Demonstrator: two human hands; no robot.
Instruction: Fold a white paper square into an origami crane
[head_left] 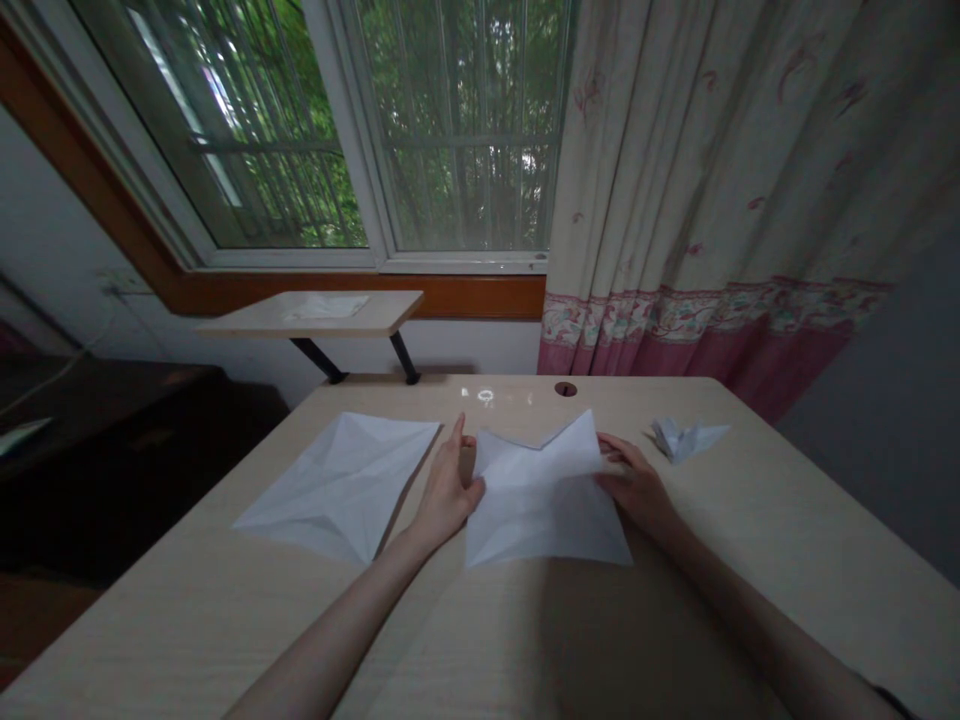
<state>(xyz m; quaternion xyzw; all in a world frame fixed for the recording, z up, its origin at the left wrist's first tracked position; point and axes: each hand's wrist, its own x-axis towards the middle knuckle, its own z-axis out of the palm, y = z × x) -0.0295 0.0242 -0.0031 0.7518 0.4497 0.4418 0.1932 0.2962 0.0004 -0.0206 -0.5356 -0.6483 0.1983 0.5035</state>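
A creased white sheet of paper [541, 505] stands partly raised off the desk between my hands, its top edge dipping in a shallow V. At its left edge is my left hand [446, 490], thumb against the paper, index finger stretched out and the other fingers curled in behind. My right hand [634, 485] pinches the right edge between thumb and fingers. To the left, a second creased white sheet [349, 480] lies spread on the desk. Beyond my right hand sits a small folded paper figure [684, 440] with pointed ends.
The pale wooden desk [465, 640] has a round cable hole [566, 389] at its far edge. A small raised shelf [360, 325] on black legs carries a white paper or tissue [326, 307]. Behind are a barred window [457, 130] and a floral curtain [697, 200].
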